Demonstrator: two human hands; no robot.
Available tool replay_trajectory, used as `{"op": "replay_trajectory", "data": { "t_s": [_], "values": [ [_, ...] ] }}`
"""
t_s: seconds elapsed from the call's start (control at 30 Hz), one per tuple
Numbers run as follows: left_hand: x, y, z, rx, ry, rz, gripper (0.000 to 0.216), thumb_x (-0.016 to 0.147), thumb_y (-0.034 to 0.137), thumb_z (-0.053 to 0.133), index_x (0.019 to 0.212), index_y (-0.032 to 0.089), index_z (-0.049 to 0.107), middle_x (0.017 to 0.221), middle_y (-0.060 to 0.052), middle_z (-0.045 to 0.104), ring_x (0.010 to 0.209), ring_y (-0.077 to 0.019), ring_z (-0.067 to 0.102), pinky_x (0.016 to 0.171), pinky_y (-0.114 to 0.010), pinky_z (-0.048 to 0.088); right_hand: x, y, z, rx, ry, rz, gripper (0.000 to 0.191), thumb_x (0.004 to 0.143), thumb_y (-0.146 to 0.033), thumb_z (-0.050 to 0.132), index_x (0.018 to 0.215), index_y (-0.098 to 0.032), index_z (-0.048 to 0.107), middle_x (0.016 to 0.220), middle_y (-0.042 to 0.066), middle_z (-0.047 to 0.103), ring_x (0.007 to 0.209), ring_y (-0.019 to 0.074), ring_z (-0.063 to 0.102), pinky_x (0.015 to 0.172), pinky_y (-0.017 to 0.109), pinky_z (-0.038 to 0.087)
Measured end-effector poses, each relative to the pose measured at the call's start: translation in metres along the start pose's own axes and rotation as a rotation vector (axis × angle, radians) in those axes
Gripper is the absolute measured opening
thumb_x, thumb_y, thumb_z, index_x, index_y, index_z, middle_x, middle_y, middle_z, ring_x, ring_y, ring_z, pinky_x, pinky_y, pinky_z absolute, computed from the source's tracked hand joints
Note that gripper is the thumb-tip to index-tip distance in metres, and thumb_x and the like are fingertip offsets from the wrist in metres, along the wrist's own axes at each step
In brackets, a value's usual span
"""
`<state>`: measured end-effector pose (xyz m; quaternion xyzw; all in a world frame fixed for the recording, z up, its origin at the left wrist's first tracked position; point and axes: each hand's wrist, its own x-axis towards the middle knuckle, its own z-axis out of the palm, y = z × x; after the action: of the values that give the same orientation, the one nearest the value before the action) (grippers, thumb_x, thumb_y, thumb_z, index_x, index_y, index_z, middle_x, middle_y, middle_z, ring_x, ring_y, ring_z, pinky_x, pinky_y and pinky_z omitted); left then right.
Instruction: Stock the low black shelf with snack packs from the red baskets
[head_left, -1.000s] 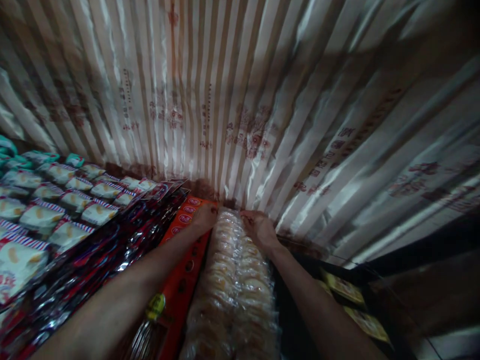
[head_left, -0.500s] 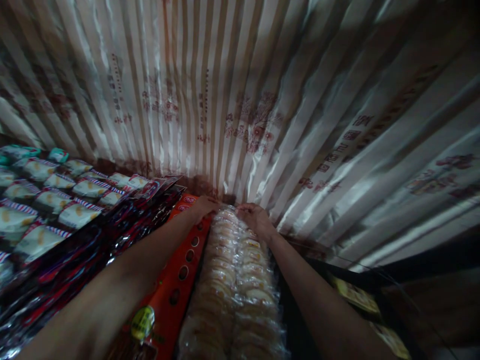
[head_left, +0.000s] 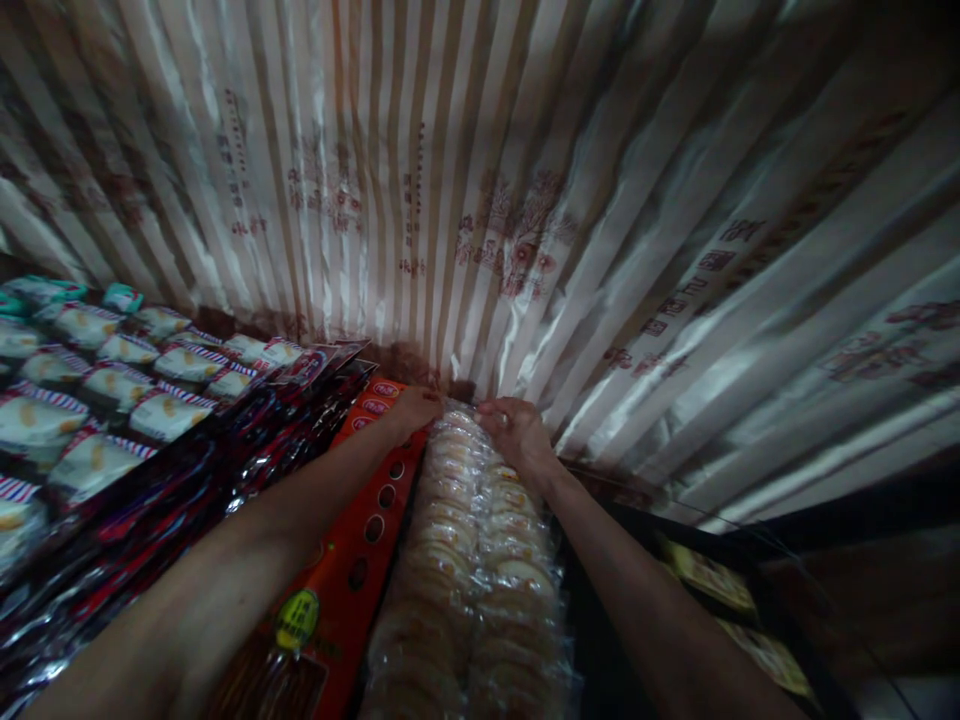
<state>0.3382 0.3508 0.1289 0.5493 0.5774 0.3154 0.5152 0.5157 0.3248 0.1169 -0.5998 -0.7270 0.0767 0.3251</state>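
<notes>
Two long rows of clear-wrapped flat round cakes (head_left: 450,560) run away from me toward a striped backing sheet; the exact kind of cake is hard to tell in the dim light. At the far left corner, my left hand (head_left: 416,408) has its fingers closed on the edge of the wrapped cakes. My right hand (head_left: 517,430) grips the far right corner, fingers bent and pinched at the wrapping. Along the left side of the rows lie orange-red packets (head_left: 330,600) with a yellow label, partly under my left forearm.
Dark shiny packets (head_left: 255,480) and rows of small white packs with striped edges (head_left: 169,412) fill the left. Behind stands the pleated, printed sheet (head_left: 450,200). Yellow packets (head_left: 712,580) lie in a dark area at the right, beyond my right forearm.
The view has shifted slightly, and the packs on the left appear a little further right. Both hands stay at the far end of the wrapped cakes.
</notes>
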Motion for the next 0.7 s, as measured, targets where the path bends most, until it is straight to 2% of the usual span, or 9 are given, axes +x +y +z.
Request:
{"op": "replay_trajectory", "data": {
  "t_s": [0.07,0.13,0.3,0.5,0.6,0.7],
  "values": [
    [-0.001,-0.002,-0.001,0.003,-0.022,0.017,0.011,0.075,0.008,0.056,0.081,0.01,0.064,0.049,0.005,0.053,0.043,-0.005,0.044,0.044,-0.015,0.036,-0.005,-0.002,0.001,-0.068,0.018,-0.046,0.011,0.07,-0.029,0.063,0.072,-0.022,0.07,0.087,0.005,0.068,0.096,0.0217,0.057,0.089,0.035,0.042],
    [-0.001,-0.005,-0.001,0.01,-0.032,0.037,0.009,0.073,0.007,0.057,0.078,0.01,0.065,0.051,0.004,0.054,0.044,-0.0051,0.046,0.045,-0.015,0.037,-0.008,-0.005,0.002,-0.127,0.028,-0.08,0.007,0.068,-0.023,0.063,0.07,-0.022,0.07,0.089,0.006,0.067,0.099,0.0228,0.054,0.09,0.036,0.041],
    [0.01,-0.014,-0.001,0.067,0.018,0.099,0.008,0.071,0.009,0.058,0.071,0.011,0.066,0.052,0.004,0.056,0.047,-0.0058,0.047,0.046,-0.015,0.038,-0.004,-0.011,0.004,-0.201,-0.04,-0.068,0.016,0.071,-0.013,0.054,0.074,-0.02,0.068,0.08,0.005,0.067,0.086,0.0188,0.057,0.081,0.029,0.043],
    [0.019,-0.02,0.0,0.182,0.107,0.157,0.01,0.069,0.012,0.058,0.069,0.013,0.068,0.054,0.001,0.06,0.055,-0.0089,0.053,0.05,-0.016,0.039,-0.002,-0.012,0.009,-0.147,-0.039,0.071,0.017,0.077,-0.019,0.05,0.075,-0.023,0.066,0.073,0.001,0.067,0.07,0.0148,0.059,0.067,0.024,0.043],
    [0.02,-0.022,0.001,0.226,0.135,0.164,0.011,0.068,0.013,0.059,0.071,0.015,0.07,0.056,0.001,0.062,0.059,-0.0104,0.055,0.053,-0.017,0.041,-0.006,-0.012,0.007,-0.153,0.019,0.095,0.016,0.077,-0.021,0.052,0.083,-0.023,0.066,0.078,0.002,0.068,0.078,0.0179,0.059,0.07,0.027,0.044],
    [0.019,-0.021,0.001,0.257,0.152,0.17,0.011,0.068,0.014,0.06,0.072,0.016,0.07,0.06,0.0,0.065,0.062,-0.0118,0.057,0.056,-0.019,0.042,-0.014,-0.01,0.0,-0.154,0.08,-0.013,0.017,0.079,-0.024,0.052,0.086,-0.021,0.067,0.085,0.005,0.068,0.087,0.0206,0.057,0.081,0.031,0.043]
  ]
}}
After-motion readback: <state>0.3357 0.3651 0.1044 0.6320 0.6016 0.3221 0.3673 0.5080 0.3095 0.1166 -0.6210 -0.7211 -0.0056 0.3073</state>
